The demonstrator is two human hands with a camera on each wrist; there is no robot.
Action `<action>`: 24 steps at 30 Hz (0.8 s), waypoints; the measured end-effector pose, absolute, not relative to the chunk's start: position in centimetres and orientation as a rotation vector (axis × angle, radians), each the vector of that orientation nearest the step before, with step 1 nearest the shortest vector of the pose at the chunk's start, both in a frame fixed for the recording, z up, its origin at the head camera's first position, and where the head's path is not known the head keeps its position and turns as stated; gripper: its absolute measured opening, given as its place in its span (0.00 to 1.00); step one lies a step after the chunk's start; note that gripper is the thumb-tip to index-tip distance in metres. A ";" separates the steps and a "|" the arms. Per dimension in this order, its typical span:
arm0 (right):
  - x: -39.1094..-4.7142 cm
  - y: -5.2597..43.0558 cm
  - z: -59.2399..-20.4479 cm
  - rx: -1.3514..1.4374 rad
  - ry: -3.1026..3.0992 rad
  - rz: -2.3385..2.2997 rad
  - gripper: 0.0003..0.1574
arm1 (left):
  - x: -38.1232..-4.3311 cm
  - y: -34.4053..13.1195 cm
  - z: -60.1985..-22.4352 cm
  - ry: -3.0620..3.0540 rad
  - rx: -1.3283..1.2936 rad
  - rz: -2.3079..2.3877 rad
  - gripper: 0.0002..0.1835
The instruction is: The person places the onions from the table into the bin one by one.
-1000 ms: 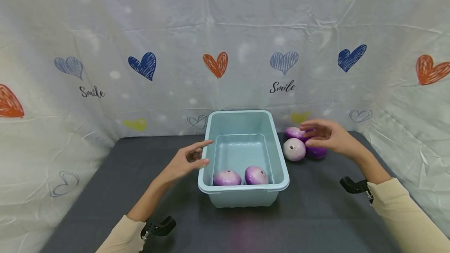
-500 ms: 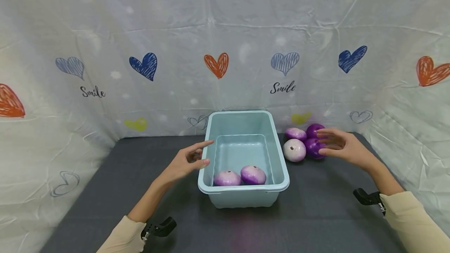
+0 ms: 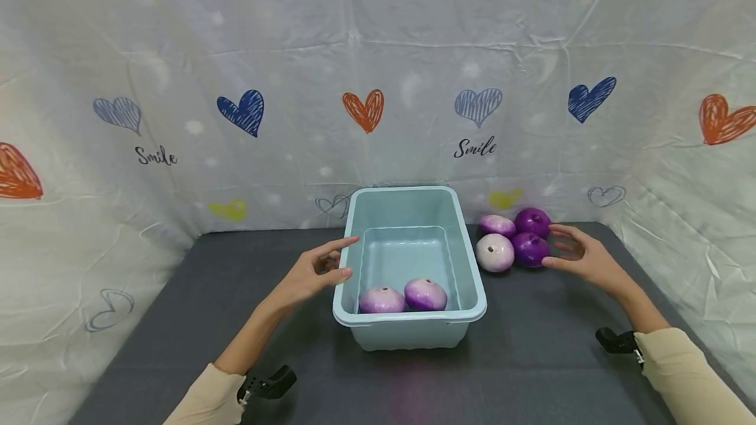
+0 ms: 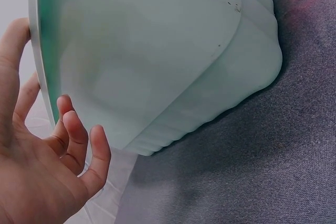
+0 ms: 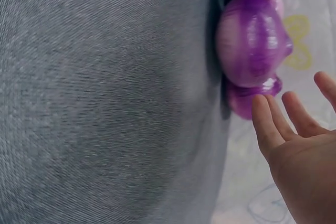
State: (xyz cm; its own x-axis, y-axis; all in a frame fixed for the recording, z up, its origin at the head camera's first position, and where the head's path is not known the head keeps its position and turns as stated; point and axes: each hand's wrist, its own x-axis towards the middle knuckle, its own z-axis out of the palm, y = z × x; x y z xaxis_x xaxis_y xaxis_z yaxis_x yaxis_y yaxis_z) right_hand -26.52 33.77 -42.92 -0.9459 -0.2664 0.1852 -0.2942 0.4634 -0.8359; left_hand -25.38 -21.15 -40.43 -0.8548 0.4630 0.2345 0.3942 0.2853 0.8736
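A light blue plastic tub (image 3: pixel 407 333) stands on the dark table with two pale purple onions, one at the left (image 3: pixel 382 300) and one at the right (image 3: pixel 426 294), near its front wall. My left hand (image 3: pixel 310 274) rests its thumb and index finger on the tub's left rim; its other fingers hang bent outside the wall (image 4: pixel 142 51). To the tub's right sit a whitish onion (image 3: pixel 495 252), a purple-and-white onion (image 3: pixel 496 225) and two dark purple onions, front (image 3: pixel 529 250) and back (image 3: pixel 533 222). Beside the dark ones my right hand (image 3: pixel 585 258) is spread, holding nothing.
Dark grey cloth (image 3: pixel 520 353) covers the table. Behind it hangs a pale sheet (image 3: pixel 413 51) printed with hearts and "Smile", close against the table's back edge. Each wrist carries a black strap-like device, the left (image 3: pixel 272 382) and the right (image 3: pixel 614 341).
My right hand has moved right, from over the onion group to its right side. Inside the tub, the right onion has rolled slightly left. My left hand stays put.
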 end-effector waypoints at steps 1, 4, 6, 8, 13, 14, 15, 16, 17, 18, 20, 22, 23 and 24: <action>-26.5 33.8 -43.1 0.499 -2.665 1.542 0.47 | -25.4 -21.1 -40.4 2.469 0.821 1.643 0.30; -26.6 33.9 -43.4 0.469 -2.670 1.578 0.48 | -25.4 -21.1 -40.4 2.476 0.813 1.637 0.30; -26.8 33.8 -43.6 0.457 -2.680 1.583 0.48 | -25.3 -21.1 -40.4 2.480 0.809 1.637 0.30; -27.0 33.6 -43.7 0.460 -2.688 1.585 0.48 | -25.3 -21.1 -40.3 2.482 0.808 1.639 0.30; -27.4 33.2 -44.0 0.455 -2.708 1.581 0.49 | -25.3 -21.0 -40.2 2.472 0.829 1.648 0.30; -27.5 33.1 -44.0 0.449 -2.715 1.574 0.50 | -25.4 -21.0 -40.2 2.471 0.832 1.649 0.30; -27.6 33.1 -44.1 0.442 -2.721 1.571 0.50 | -25.4 -21.0 -40.2 2.467 0.835 1.651 0.30; -27.7 33.1 -44.1 0.435 -2.729 1.567 0.50 | -25.4 -21.0 -40.2 2.468 0.833 1.650 0.30; -27.8 33.1 -44.2 0.428 -2.736 1.561 0.50 | -25.4 -21.0 -40.2 2.469 0.831 1.648 0.30; -28.0 33.0 -44.3 0.424 -2.743 1.559 0.50 | -25.4 -21.0 -40.3 2.471 0.831 1.646 0.30; -28.3 32.9 -44.3 0.416 -2.762 1.541 0.50 | -25.4 -21.0 -40.3 2.473 0.827 1.644 0.30; -28.5 32.9 -44.3 0.408 -2.776 1.535 0.49 | -25.4 -21.0 -40.4 2.475 0.823 1.642 0.30; -28.6 32.8 -44.3 0.400 -2.781 1.533 0.49 | -25.4 -21.0 -40.4 2.474 0.824 1.642 0.30; -28.7 32.8 -44.3 0.396 -2.787 1.530 0.49 | -25.4 -21.0 -40.4 2.474 0.822 1.643 0.30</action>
